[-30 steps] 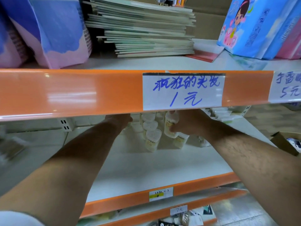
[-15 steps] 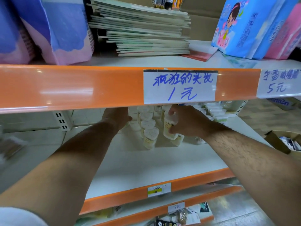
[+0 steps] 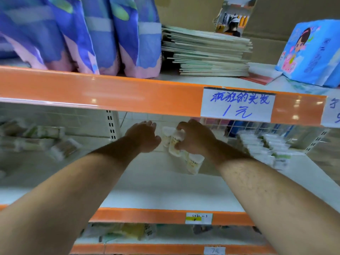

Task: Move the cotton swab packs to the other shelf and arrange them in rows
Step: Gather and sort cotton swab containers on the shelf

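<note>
The orange strip (image 3: 110,92) on the upper shelf's front edge is finished glossy; a matt paper label (image 3: 237,105) is stuck on it. The cotton swab packs (image 3: 193,163) are cased in translucent plastic; the shelf board (image 3: 161,188) is seen matt white.

Upper shelf edge (image 3: 110,92), orange: white paper label (image 3: 237,104), blue handwriting, two lines. Top line reads 疯狂的头发; bottom line reads 1元.

Second paper label (image 3: 333,113) at far right, same edge: cut by the frame, not readable.

Middle shelf edge (image 3: 147,215): small white tag (image 3: 199,218) with yellow stripe; handwriting too small to read.

Lowest shelf edge (image 3: 147,249): tag (image 3: 214,250) reads 7元.

Cotton swab pack (image 3: 174,142) in right hand (image 3: 196,138): dark print, blurred.

Blue package (image 3: 312,52): vertical characters, illegible.
</note>
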Available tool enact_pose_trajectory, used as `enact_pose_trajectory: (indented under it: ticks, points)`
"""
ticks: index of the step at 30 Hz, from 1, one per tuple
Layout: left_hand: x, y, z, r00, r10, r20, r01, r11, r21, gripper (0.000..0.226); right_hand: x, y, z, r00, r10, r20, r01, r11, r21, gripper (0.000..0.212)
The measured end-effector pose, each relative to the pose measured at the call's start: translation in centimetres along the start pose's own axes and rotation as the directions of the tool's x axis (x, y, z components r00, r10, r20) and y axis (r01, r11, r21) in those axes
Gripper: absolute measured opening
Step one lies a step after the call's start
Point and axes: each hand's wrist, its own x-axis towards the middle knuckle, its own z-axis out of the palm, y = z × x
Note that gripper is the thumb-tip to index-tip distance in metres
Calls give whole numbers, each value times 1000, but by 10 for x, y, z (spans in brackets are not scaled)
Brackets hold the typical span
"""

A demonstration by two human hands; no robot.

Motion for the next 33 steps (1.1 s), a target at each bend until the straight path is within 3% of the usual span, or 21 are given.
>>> enact_pose_trajectory:
  ticks: [6, 16, 23, 29, 33]
  points:
    - [-22, -34, 1, 991, -90, 100, 85, 995, 47, 71, 33, -28, 40, 995, 82, 55, -78, 994, -76, 57]
    - [-39, -54, 13, 986, -104, 130, 108, 994, -25, 69, 53, -39, 84, 980, 166, -112, -178, 978, -108, 49]
    - [-36, -57, 19, 981, -118, 156, 129, 990, -61, 69, 59, -42, 81, 983, 181, -32, -183, 980, -81, 55]
    - [-33, -56, 22, 978, -112, 176, 126, 990, -69, 71, 56, -42, 72, 988, 152, 16, -149, 982, -112, 41]
    - [-32, -55, 20, 977, -106, 183, 122, 989, -82, 71, 53, -46, 67, 985, 166, 54, -159, 981, -110, 47]
